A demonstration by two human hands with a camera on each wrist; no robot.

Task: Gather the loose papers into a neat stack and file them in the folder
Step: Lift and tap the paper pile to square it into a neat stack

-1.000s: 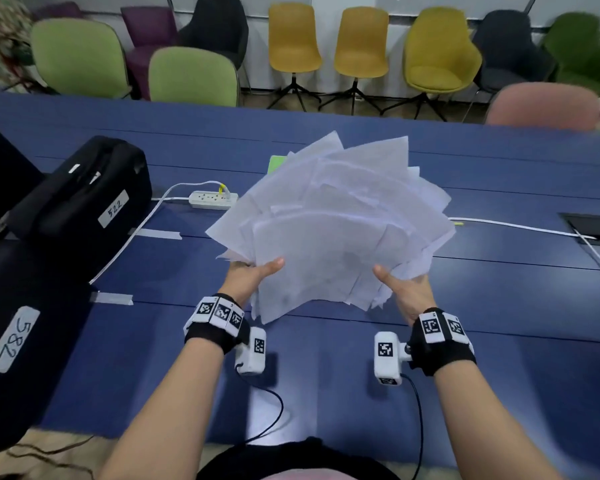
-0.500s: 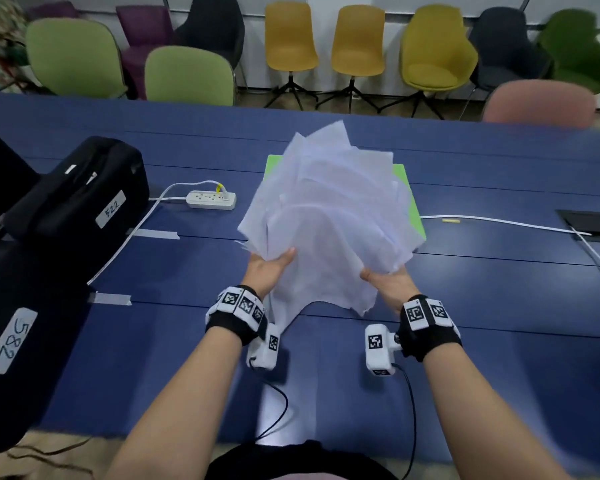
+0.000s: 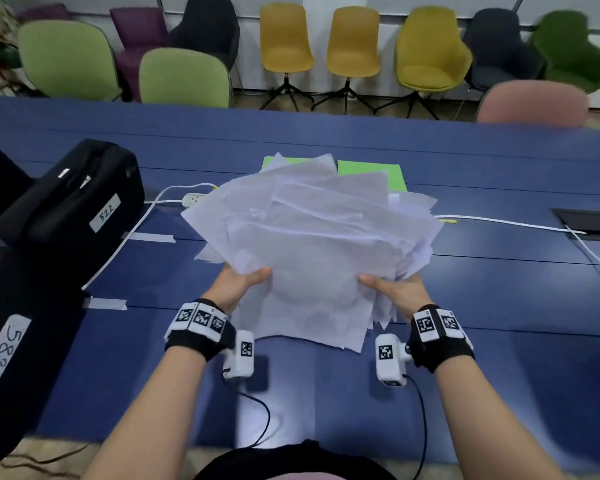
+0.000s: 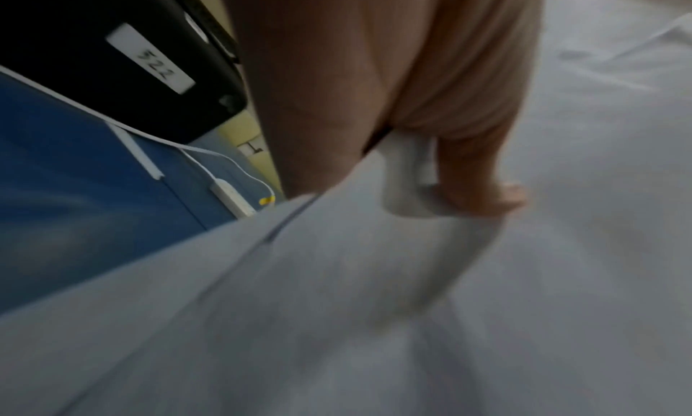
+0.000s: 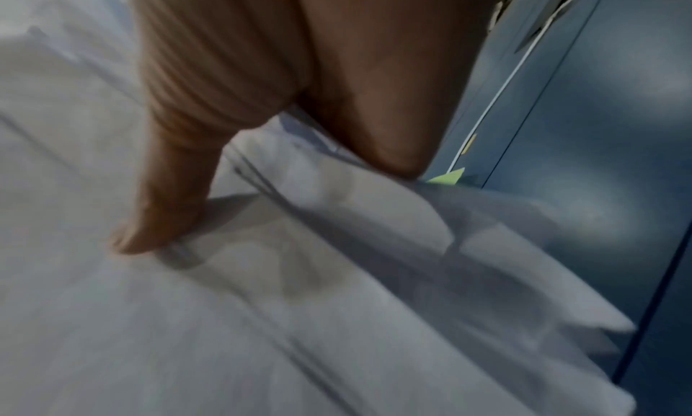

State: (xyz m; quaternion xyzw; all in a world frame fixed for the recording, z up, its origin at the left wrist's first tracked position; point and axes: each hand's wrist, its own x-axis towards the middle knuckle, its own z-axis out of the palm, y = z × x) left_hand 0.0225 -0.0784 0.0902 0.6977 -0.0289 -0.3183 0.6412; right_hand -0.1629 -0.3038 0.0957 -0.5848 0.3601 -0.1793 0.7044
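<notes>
Head view, papers (image 3: 312, 244) hiding green folder (image 3: 371, 173), power strip (image 3: 192, 199)

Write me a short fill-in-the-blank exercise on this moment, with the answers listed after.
1. Both hands hold a messy bundle of white ____, the left hand on one side and the right hand on the other.
2. Beyond the bundle, a ____ folder lies flat on the blue table.
3. The black case nearest the power strip bears a label reading ____.
4. In each grip, the ____ presses on top of the sheets.

Answers: papers; green; 522; thumb
</notes>
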